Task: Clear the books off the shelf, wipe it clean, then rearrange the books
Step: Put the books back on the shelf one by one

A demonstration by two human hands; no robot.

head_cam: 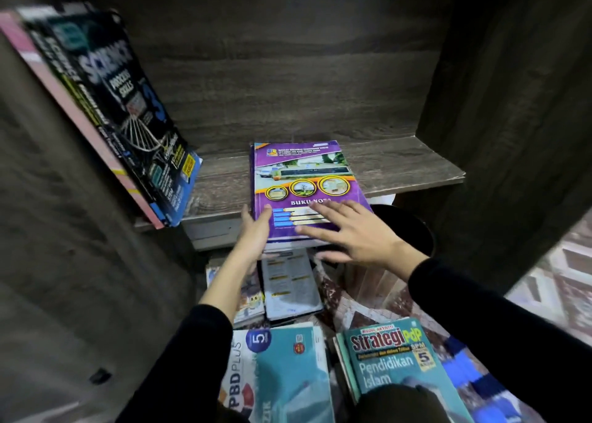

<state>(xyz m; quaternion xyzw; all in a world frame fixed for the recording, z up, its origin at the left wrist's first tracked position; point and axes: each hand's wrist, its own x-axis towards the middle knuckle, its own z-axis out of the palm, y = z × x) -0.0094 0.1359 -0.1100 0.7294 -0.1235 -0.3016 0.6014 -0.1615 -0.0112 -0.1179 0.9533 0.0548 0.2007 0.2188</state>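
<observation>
The left hand (254, 230) clasps the near left corner of a purple glossy-covered notebook (301, 172), thumb over the cover and fingers along the side. The right hand (352, 230) lies flat on the cover's near right part, fingers spread and straight, holding nothing. The notebook tops a thin pile of similar books lying flat near the middle of the dark wood-grain shelf board (400, 166), its near end overhanging the front edge. Whether the pile is coming off or going back cannot be told from here. Either way, the overhanging end probably needs support from below, and the flat palm should press evenly so the slippery covers do not fan apart. Moving the pile straight along its length would likely keep it square. At the board's left end, black-covered science workbooks (128, 118) lean against the side wall, well apart from the pile. Teal paperback workbooks (394, 361) lie on the floor below the front edge.
</observation>
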